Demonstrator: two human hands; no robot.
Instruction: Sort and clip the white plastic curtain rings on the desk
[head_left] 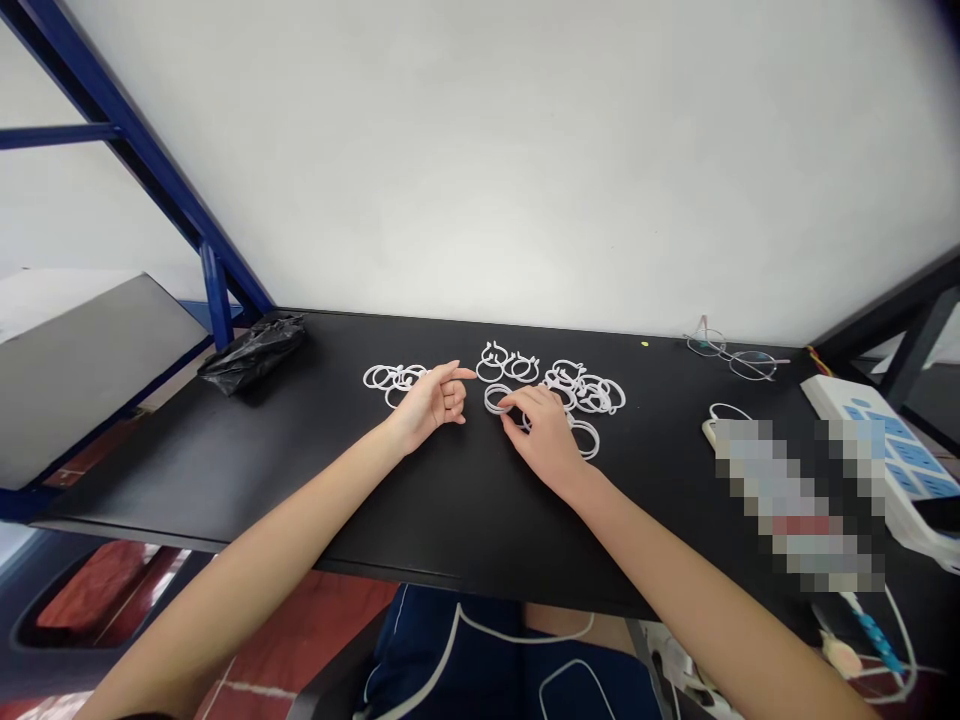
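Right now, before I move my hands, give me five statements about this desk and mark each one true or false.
1. The right hand's fingertips are at a white ring. True.
2. The eyeglasses lie between the two hands. False: they lie toward the back right of the desk.
3. Crumpled black plastic lies toward the back left of the desk. True.
4. The left hand is flat, with all its fingers straight. False: its index finger points out and the others are curled.
5. The desktop is white. False: it is black.
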